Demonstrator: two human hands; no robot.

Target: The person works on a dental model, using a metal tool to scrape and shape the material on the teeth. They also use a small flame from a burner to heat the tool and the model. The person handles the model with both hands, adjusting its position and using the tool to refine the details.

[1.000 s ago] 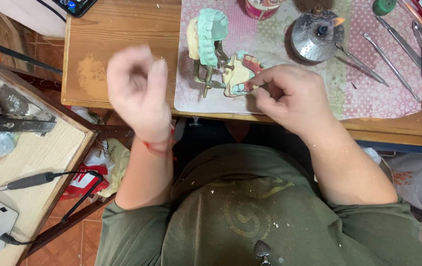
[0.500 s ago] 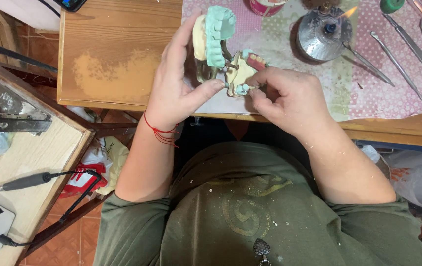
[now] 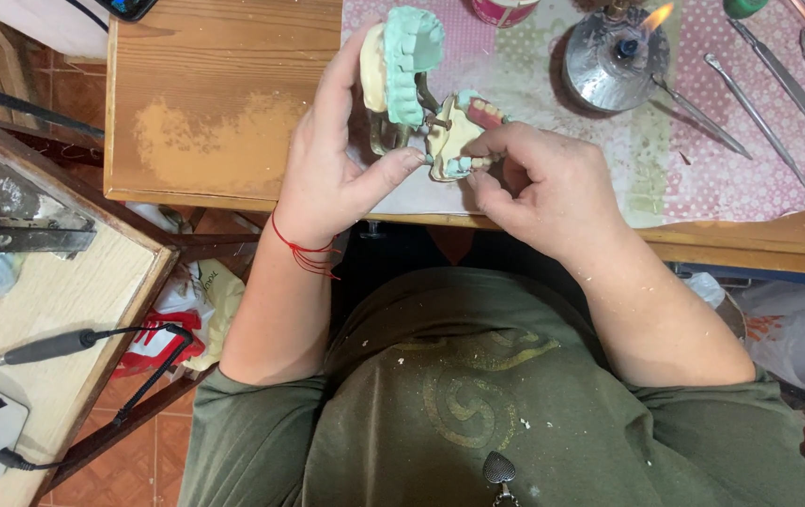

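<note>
A dental articulator with green and cream plaster jaw models stands open at the near edge of the wooden table. My left hand grips it from the left, thumb under the lower model and fingers behind the upper one. My right hand pinches the lower model with its pink wax and teeth from the right. A red thread circles my left wrist.
A lit metal spirit burner with a flame stands on the pink dotted mat behind my right hand. Several metal hand instruments lie at the right. A side bench at the left carries a corded handpiece.
My left hand, raised and apart from the articulator a second ago, has come in and taken hold of it. My right hand has stayed on the lower model.
</note>
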